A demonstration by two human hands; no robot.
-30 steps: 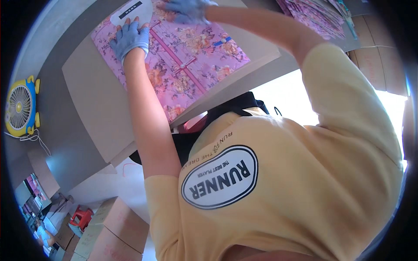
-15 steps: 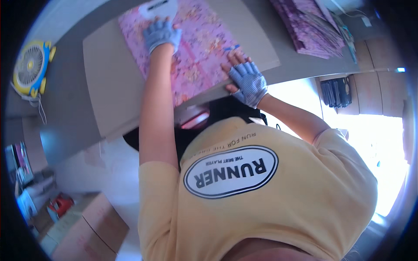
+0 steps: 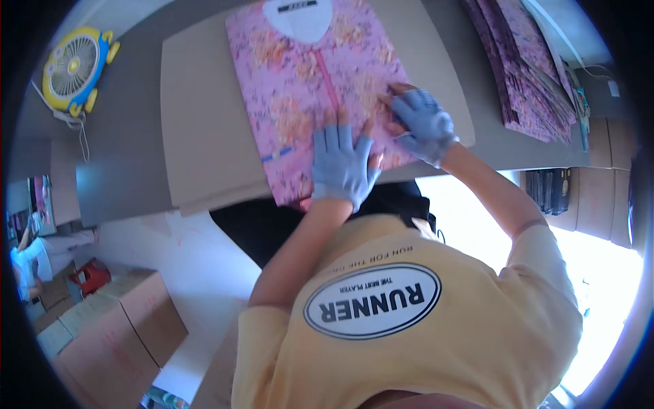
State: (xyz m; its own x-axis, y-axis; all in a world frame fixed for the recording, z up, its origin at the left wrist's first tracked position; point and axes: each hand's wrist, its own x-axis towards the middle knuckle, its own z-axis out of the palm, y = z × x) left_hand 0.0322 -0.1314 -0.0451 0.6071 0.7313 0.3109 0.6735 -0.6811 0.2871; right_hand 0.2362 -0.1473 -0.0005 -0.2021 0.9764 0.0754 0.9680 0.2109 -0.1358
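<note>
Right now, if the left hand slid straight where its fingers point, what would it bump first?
Probably the pink strip on the flowered garment, just ahead of the left hand; whether they touch is hard to tell.

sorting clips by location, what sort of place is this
Probably a garment packing workshop: a folded floral garment lies on a beige board, floral pieces are piled to its right, and cardboard boxes stand at lower left.

At 12 o'clock, the floral garment looks like smooth cloth with a soft sheen, its rounded white insert smooth and paper-like, over a matt cardboard sheet. The gloves are matt knit cloth — finely textured. The fan, at 10 o'clock, looks like smooth plastic — the cartons, at 8, like dull cardboard.
</note>
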